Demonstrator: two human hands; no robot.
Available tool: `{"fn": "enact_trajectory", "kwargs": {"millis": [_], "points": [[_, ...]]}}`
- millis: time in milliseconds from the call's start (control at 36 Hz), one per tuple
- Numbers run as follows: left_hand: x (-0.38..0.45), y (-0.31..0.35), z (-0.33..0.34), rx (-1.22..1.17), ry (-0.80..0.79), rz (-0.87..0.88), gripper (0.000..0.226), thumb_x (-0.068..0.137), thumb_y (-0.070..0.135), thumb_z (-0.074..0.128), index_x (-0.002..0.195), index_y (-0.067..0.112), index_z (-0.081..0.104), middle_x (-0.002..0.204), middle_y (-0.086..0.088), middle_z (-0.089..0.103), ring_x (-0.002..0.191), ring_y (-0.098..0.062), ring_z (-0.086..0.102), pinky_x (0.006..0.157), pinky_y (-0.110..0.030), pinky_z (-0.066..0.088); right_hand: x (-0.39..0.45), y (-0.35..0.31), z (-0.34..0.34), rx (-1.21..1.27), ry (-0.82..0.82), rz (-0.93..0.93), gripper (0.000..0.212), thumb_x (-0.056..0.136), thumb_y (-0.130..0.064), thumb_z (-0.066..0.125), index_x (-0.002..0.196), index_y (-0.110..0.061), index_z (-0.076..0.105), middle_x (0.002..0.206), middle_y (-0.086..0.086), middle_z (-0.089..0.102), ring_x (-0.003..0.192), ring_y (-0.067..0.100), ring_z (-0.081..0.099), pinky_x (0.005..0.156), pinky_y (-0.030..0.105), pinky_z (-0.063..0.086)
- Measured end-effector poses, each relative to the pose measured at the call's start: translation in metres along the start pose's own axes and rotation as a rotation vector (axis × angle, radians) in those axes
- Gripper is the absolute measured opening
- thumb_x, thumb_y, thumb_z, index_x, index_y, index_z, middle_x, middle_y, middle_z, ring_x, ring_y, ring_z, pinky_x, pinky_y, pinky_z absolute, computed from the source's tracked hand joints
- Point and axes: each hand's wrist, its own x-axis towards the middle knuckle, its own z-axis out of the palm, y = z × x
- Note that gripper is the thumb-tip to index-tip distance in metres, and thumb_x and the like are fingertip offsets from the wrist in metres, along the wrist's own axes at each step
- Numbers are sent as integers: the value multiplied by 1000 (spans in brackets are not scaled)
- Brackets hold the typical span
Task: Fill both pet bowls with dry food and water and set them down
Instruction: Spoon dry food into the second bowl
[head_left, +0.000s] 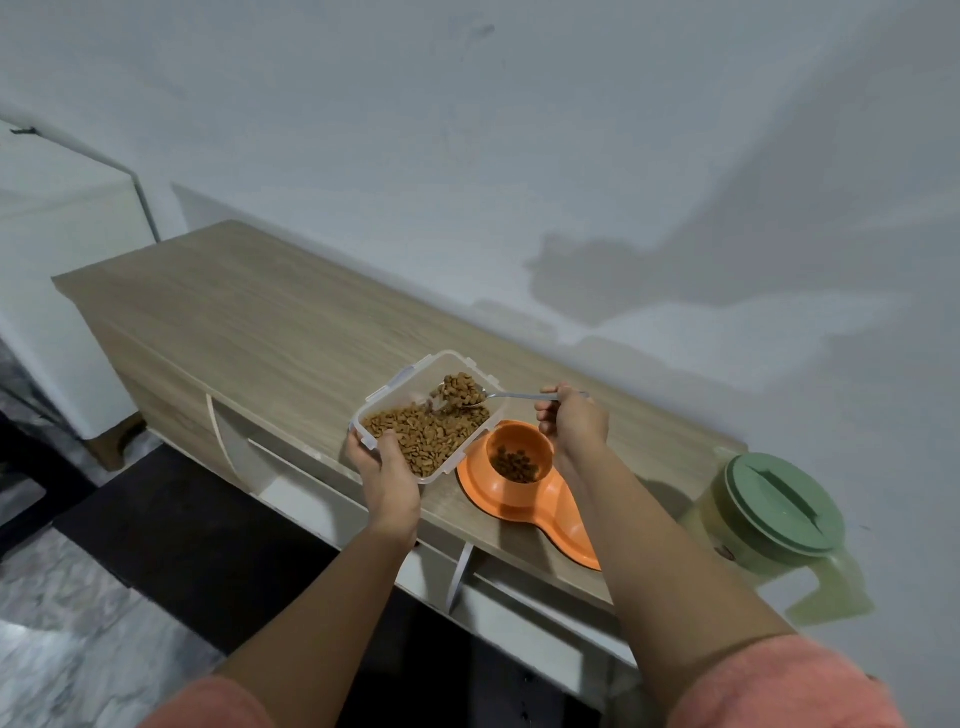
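Orange double bowl (524, 493) sat on wooden cabinet top (249, 312), far cup partly filled with kibble. Left hand (387, 475) gripped clear food container (431, 415); right hand (571, 421) clasped loaded spoon (483, 396) over it, green-lidded pitcher (774, 509) at right

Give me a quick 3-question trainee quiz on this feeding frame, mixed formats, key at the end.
1. True or false: the orange bowl already holds some kibble.
2. Which hand holds the spoon? A) left B) right C) neither
3. Fill in: the pitcher has a ____ lid.

Key
1. True; a small pile lies in its round cup.
2. B; the right hand grips the handle while the left hand steadies the clear container.
3. Green.
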Motion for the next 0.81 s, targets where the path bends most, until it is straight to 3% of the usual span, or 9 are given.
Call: {"fn": "enact_trajectory", "kwargs": {"millis": [278,417,500,583,639,694,806], "points": [[1,-8,1,20,66,-9,54,102,26,34,152,26,12,137,-12,44,103,-20,46,85,-27,36,10,-8,-32,63,110,-16,32,99,-13,40,72,-9,56,58,8,52,46,14,42,36,17,34],[0,-11,1,24,73,-19,56,101,26,35,151,29,12,138,-15,44,104,-23,48,85,-30,38,15,-5,-51,-9,209,-48,32,97,-18,44,70,-11,59,59,7,55,46,16,45,40,22,36],[3,-14,1,38,81,-26,57,100,28,35,151,30,11,139,-14,45,105,-24,48,88,-34,40,14,3,-58,-217,226,-159,28,97,-22,46,79,-10,64,59,5,59,50,18,53,49,31,47],[3,-15,3,41,86,-20,56,100,28,34,152,28,11,138,-13,45,105,-23,48,88,-32,38,13,14,-61,-439,111,-303,24,97,-22,48,87,-11,67,62,3,63,68,26,65,68,44,58],[1,-14,4,39,87,-19,56,101,26,34,152,27,12,139,-14,45,105,-23,48,87,-31,38,12,20,-61,-592,34,-403,22,96,-23,51,87,-13,68,68,4,66,80,29,68,76,49,57],[0,-13,5,35,89,-19,56,101,25,34,152,27,11,140,-14,44,105,-22,47,86,-30,38,12,22,-60,-678,12,-497,23,96,-24,51,92,-10,70,73,7,67,82,30,68,77,52,55],[0,-11,6,33,87,-20,57,100,25,35,152,27,11,140,-12,44,104,-21,47,86,-30,37,6,14,-52,-574,118,-608,24,97,-27,49,95,-12,69,72,4,67,72,27,67,73,50,55]]}}
